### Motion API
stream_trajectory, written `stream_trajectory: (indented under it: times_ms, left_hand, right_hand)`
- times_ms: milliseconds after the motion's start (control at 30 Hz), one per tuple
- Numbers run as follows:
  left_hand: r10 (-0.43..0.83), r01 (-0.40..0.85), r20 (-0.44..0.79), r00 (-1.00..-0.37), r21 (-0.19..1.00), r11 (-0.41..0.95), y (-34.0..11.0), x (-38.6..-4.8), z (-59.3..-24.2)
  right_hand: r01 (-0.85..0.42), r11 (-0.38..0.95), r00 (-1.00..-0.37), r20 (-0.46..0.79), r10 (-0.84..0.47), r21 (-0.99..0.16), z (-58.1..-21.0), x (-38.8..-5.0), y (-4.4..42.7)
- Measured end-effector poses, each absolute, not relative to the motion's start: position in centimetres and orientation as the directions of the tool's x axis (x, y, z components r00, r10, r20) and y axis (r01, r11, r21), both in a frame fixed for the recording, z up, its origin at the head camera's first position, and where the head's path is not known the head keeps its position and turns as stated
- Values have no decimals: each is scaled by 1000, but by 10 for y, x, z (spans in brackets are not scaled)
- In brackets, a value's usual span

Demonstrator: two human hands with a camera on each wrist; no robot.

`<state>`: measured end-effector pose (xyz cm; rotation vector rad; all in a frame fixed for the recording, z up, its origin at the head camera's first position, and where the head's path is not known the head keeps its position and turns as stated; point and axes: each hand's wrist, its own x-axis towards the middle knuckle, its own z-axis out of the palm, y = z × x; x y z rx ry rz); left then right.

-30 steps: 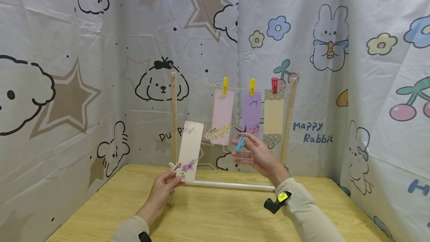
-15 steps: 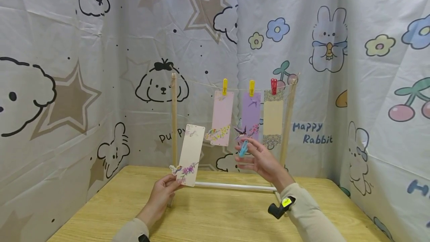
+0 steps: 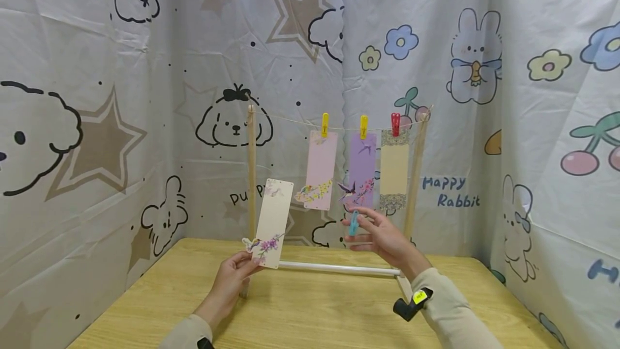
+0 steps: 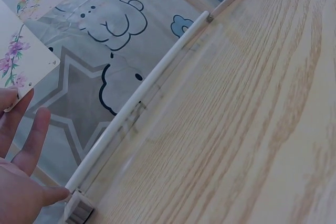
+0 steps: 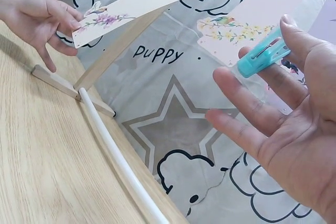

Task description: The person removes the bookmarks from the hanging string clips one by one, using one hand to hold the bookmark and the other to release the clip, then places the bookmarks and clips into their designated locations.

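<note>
We have two hands busy, neither released; left hand (image 3: 231,278) pinches the cream card (image 3: 273,225) by its lower end, top edge free and leaning a little right; right hand (image 3: 387,238) pinches the blue clip (image 3: 354,223) between thumb and fingers, remaining fingers spread; card is up off the table (image 3: 339,314), near the left post (image 3: 251,171), top well below the string (image 3: 290,121); pink card (image 3: 321,171), purple card (image 3: 363,168) and tan card (image 3: 394,168) hang to its right.

We read the step as clipping this one up; to do it well, we'd raise it to the bare stretch between left post and pink card, straighten the lean, lay the top edge against the string, then squeeze the clip and seat it over both at mid-edge; low hold keeps the top clear, but thin stock could bow, so we'd steady it; go gently, since tugging the string would likely swing the others; can't tell whether the clip's mouth is parted.
</note>
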<state>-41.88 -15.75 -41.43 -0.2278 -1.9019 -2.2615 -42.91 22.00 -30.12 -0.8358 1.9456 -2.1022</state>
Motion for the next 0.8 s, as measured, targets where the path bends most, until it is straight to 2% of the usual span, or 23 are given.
stream_trajectory:
  times_ms: [367,800]
  left_hand:
    - [-30,241,240,-970,950,-196,-158,-418,-415]
    - [-24,230,230,-973,957,-179,-157,-416,-419]
  right_hand:
    - [-277,92,-841,195,-506,-957,-305,-432,225]
    - [-269,139,-842,162,-515,-953,-313,-432,229]
